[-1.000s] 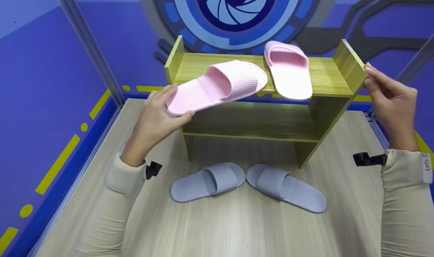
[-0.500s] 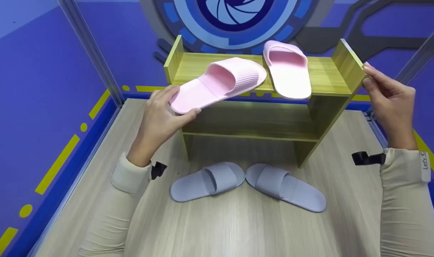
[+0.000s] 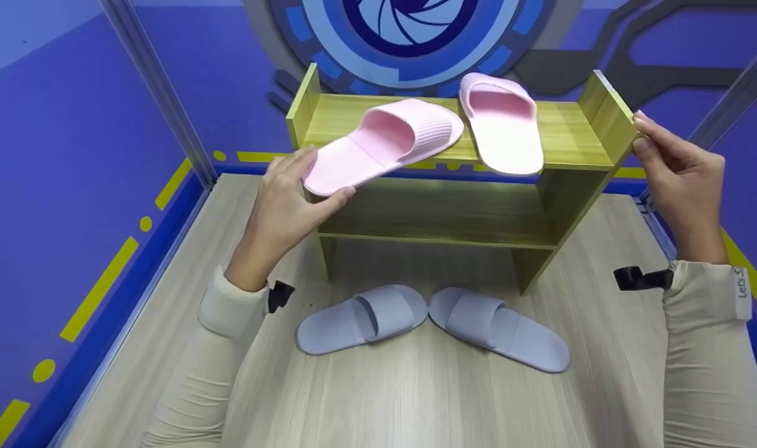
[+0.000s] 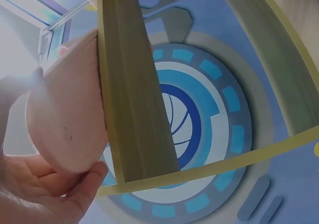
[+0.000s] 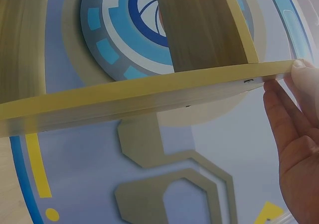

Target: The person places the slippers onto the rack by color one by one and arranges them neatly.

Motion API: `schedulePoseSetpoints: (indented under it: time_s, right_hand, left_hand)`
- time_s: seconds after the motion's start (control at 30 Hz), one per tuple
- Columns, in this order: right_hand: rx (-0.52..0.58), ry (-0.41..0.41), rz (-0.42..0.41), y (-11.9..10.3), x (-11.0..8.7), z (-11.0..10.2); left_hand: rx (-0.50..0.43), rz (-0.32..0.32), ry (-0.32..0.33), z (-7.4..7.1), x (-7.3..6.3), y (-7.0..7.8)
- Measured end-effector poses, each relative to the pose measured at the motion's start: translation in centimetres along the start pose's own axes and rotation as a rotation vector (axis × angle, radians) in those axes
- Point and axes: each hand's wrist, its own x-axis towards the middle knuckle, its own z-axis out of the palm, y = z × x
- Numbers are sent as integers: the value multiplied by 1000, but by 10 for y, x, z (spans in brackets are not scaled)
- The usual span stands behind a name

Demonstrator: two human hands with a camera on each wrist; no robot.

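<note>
The wood-toned rack (image 3: 434, 208) stands on the wood-grain floor (image 3: 441, 407). Its top board (image 3: 568, 137) bears one pink slipper (image 3: 509, 140), right of centre, heel overhanging the near edge. Nearer, two grey slippers (image 3: 338, 326) lie toe to toe on the floor.

Reads "Let's S", then cuts off; printed sideways in dark letters on pale wristband (image 3: 741, 293) over right sleeve (image 3: 702, 367).

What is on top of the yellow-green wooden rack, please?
On the rack lies a backless pink slipper, toward the right. The left hand holds a second backless pink slipper by the heel, its toe over the rack. Whatever lies beneath them is covered.
</note>
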Motion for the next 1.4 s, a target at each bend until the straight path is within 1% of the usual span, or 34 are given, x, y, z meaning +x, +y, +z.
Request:
schedulePoseSetpoints:
  time_s: [0.27, 0.33, 0.43, 0.53, 0.67, 0.7, 0.8, 0.9, 0.93, 1.17, 1.23, 1.4]
  right_hand:
    - [8, 6, 4, 0, -2, 0]
    - [1, 6, 7, 1, -2, 0]
    - [-16, 1, 12, 1, -2, -1]
    - [-61, -4, 9, 3, -1, -1]
    - [-105, -4, -4, 6, 0, -1]
    - [-101, -3, -23, 7, 0, -1]
    - [-46, 2, -34, 7, 0, 0]
    - [-9, 8, -36, 7, 0, 0]
    - [0, 11, -19, 6, 0, 1]
    - [-116, 3, -4, 7, 1, 1]
    - [-131, 1, 1, 7, 0, 1]
    - [-130, 0, 6, 8, 0, 1]
  left_hand:
    - [-20, -99, -176, -12, -2, 0]
    - [-30, -120, -204, -14, -3, 0]
    - [-47, -145, -221, -16, -3, 0]
    - [-59, -151, -205, -16, -3, 0]
    - [-80, -124, -154, -14, -3, 1]
    - [-85, -116, -141, -13, -3, 2]
    - [-93, -93, -104, -10, -3, 3]
    - [-98, -83, -81, -6, -2, 4]
    - [-95, -78, -74, -5, -2, 5]
    - [-92, -52, -26, 4, -1, 8]
    - [-82, -42, -11, 7, -1, 9]
    - [-22, -30, 14, 13, 2, 14]
